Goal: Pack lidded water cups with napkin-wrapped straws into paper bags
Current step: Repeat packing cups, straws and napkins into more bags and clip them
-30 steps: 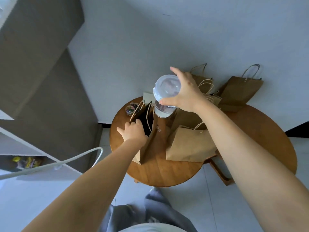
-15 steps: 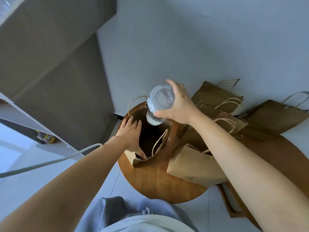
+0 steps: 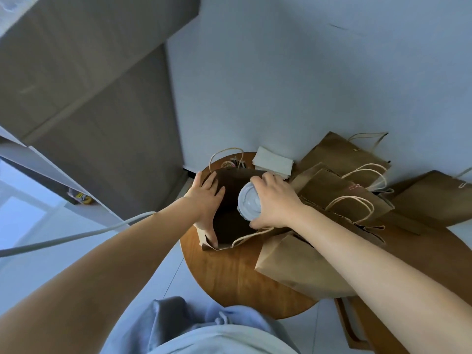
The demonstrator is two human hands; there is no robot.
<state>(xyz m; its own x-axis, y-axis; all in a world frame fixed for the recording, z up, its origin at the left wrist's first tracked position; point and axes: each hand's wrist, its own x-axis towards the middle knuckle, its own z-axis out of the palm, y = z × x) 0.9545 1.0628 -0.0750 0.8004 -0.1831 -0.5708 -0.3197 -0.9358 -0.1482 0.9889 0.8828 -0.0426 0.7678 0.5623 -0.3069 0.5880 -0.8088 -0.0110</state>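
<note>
An open brown paper bag (image 3: 227,231) stands on the round wooden table (image 3: 237,277), its mouth wide and dark. My left hand (image 3: 207,200) holds the bag's left rim, fingers spread over the edge and thumb reaching down inside. My right hand (image 3: 275,203) grips a clear lidded water cup (image 3: 249,204) by its top, with the cup partly sunk into the bag's mouth. Only the lid and upper rim show. I see no napkin-wrapped straw in this view.
Several other brown paper bags (image 3: 339,198) lie and lean across the table's right side. A stack of white napkins (image 3: 273,162) and a small tin (image 3: 229,164) sit at the back by the wall. A white cable (image 3: 76,236) crosses at the left.
My right hand has lowered the cup from above the bag into its mouth. My left hand has spread the bag's left rim wider. The camera has tilted closer over the table.
</note>
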